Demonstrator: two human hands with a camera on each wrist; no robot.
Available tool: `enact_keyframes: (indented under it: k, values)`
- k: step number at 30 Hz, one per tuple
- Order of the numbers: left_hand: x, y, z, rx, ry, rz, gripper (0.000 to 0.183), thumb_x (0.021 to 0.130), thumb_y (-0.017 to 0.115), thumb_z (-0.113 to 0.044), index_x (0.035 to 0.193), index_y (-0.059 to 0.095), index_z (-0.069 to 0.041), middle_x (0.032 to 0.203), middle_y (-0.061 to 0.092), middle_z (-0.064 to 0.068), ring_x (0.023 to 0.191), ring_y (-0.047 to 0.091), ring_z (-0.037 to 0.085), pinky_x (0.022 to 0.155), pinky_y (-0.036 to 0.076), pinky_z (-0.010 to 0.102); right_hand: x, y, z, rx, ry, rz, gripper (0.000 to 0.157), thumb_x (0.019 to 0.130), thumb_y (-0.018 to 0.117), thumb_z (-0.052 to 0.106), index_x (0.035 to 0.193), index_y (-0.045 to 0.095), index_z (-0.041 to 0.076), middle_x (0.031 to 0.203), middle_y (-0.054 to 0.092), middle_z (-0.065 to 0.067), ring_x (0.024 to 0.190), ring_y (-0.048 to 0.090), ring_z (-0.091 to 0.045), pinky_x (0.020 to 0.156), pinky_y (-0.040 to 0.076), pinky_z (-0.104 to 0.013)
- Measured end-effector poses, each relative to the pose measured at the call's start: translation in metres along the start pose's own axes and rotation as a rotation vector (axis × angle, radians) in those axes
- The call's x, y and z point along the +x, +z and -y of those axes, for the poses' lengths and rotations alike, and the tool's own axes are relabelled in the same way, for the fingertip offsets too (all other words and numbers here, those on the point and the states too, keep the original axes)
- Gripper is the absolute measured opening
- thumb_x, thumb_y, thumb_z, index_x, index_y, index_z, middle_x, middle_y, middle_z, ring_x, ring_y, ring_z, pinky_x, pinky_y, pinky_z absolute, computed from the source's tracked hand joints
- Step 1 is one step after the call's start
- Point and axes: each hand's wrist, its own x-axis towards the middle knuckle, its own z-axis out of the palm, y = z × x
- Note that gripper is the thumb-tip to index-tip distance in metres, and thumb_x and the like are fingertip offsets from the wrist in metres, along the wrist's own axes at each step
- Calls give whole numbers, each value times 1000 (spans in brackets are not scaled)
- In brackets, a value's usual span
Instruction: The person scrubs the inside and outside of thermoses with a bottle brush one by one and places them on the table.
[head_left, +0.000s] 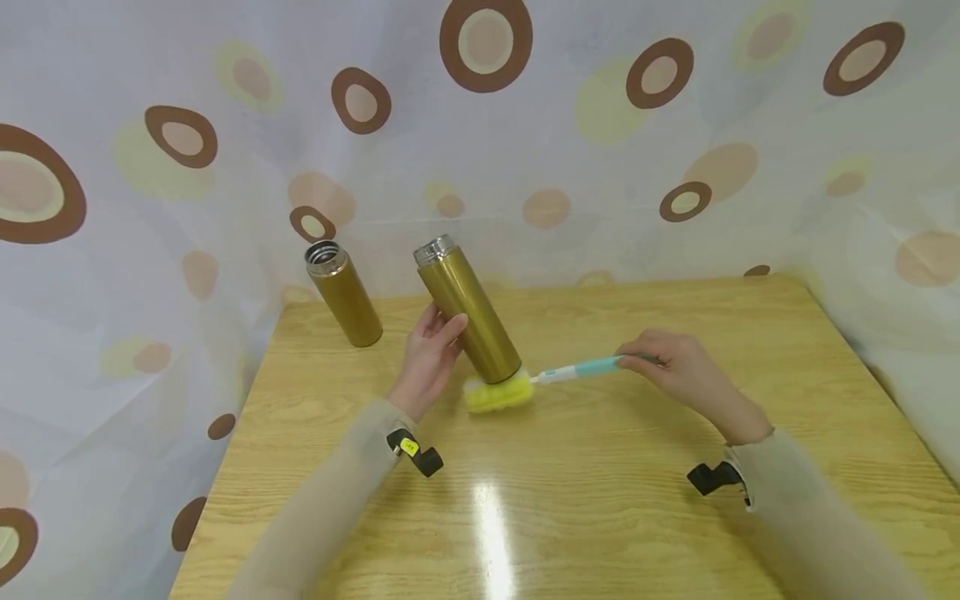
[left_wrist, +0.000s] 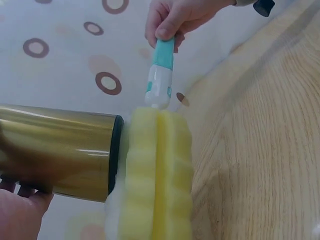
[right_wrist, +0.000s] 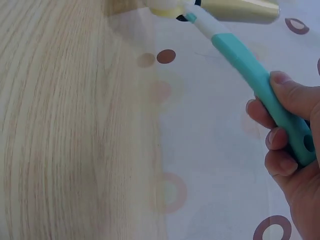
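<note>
My left hand grips a gold thermos flask round its middle and holds it tilted, the silver mouth up and to the left. In my right hand is the teal and white handle of a bottle brush, pinched between thumb and curled fingers. The brush's yellow sponge head lies against the dark bottom rim of the flask in the left wrist view. Only part of that head shows in the right wrist view, where the teal handle runs into my fingers.
A second, shorter gold flask stands without a lid at the table's back left. The wooden table meets a hanging cloth with brown and yellow circles behind it and at both sides.
</note>
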Motion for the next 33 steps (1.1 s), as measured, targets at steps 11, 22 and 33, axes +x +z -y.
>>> enact_keyframes:
  k: [11, 22, 33]
  values:
    - [-1, -10, -12, 6, 11, -7, 55, 104, 55, 6, 155, 41, -10, 137, 57, 5, 126, 57, 19, 111, 46, 36, -3, -18, -6, 33, -21, -54, 22, 84, 79, -6, 100, 81, 9, 81, 69, 8, 58, 42, -1, 54, 36, -17]
    - [-5, -4, -7, -77, -29, 41, 90, 77, 88, -16, 155, 43, -9, 137, 58, 5, 121, 60, 20, 114, 44, 37, 4, -13, -3, -52, 60, -34, 18, 87, 80, -1, 100, 81, 11, 85, 71, 6, 63, 45, -2, 56, 39, -21]
    - [3, -1, -12, -41, 32, 8, 50, 104, 53, 7, 151, 44, -9, 136, 58, 5, 125, 57, 20, 112, 45, 37, 1, 0, 0, 59, -72, -33, 25, 83, 80, -6, 101, 80, 11, 85, 70, 7, 64, 46, -1, 56, 38, -17]
